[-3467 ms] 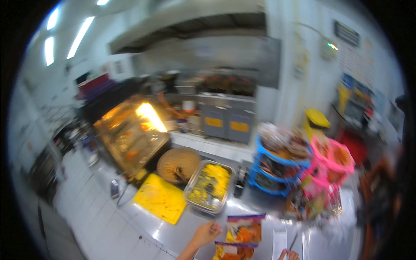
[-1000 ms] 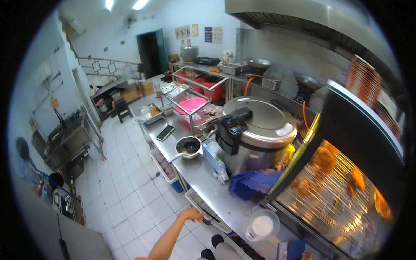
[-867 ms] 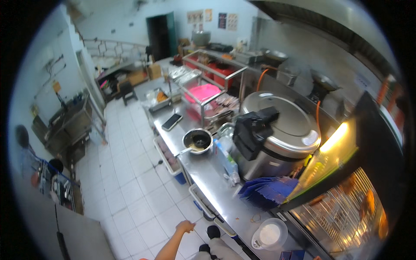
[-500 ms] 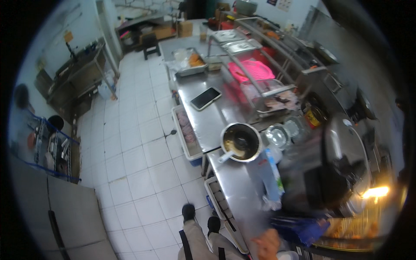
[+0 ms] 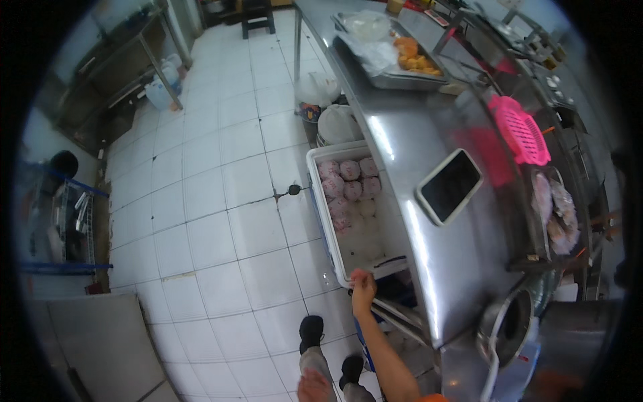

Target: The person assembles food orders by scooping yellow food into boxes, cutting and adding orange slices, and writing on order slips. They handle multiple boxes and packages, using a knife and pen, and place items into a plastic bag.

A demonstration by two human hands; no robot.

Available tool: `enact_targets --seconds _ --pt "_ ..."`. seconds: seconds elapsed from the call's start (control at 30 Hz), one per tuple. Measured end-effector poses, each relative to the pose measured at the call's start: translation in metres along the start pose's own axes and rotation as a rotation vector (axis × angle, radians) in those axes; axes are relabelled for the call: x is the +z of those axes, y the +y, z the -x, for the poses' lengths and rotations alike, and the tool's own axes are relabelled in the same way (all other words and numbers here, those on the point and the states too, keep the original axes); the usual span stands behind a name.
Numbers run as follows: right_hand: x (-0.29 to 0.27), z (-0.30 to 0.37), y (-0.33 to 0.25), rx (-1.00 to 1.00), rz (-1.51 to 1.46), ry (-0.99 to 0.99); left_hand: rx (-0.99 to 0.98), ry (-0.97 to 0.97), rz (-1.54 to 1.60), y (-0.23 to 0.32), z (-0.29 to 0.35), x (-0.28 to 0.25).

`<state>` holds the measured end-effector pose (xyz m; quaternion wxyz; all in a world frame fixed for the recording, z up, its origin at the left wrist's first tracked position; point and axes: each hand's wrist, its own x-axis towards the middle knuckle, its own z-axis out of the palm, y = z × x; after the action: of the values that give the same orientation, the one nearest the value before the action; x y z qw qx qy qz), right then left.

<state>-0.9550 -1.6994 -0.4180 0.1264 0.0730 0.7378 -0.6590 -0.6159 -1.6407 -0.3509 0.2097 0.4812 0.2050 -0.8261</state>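
My right hand [image 5: 363,288] reaches to the near corner of a white bin [image 5: 312,169]. Its fingers are curled together at the rim and seem to grip it. Inside the bin sit several round balls [image 5: 349,170] in pink-printed wrapping. Paler round pieces, dim and hard to make out, lie toward its near end. The bin stands low, partly under the steel table [image 5: 429,268]. Over my legs at the lower edge is my left hand [image 5: 313,386], smeared by motion, with nothing visible in it.
On the table lie a phone [image 5: 450,186] and a metal tray [image 5: 408,82] with orange food and plastic bags. A pink basket [image 5: 521,130], a tray of raw meat [image 5: 559,211] and a pan [image 5: 492,328] stand to the right. White tubs [image 5: 340,125] sit beyond the bin.
The view has swung right and come nearer to the bin and phone. My right hand has moved from beside the table's near end to the bin's rim. My left hand has come into view.
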Motion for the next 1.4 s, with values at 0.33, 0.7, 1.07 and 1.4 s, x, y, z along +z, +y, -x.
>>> enact_targets --seconds 0.33,0.7,1.07,1.4 --pt "0.049 -0.244 0.143 0.297 0.543 0.234 -0.320 0.042 0.096 -0.030 -0.018 -0.028" --pt "0.050 -0.278 0.166 0.485 0.189 0.157 -0.350 0.238 -0.220 -0.038 -0.041 -0.053" --pt "0.043 0.015 -0.002 -0.340 0.442 0.482 -0.316 0.074 -0.627 -0.027 -0.061 0.050" --pt "-0.115 0.309 -0.191 -0.154 0.286 -0.338 0.255 -0.805 -1.905 -0.090 0.023 0.118"
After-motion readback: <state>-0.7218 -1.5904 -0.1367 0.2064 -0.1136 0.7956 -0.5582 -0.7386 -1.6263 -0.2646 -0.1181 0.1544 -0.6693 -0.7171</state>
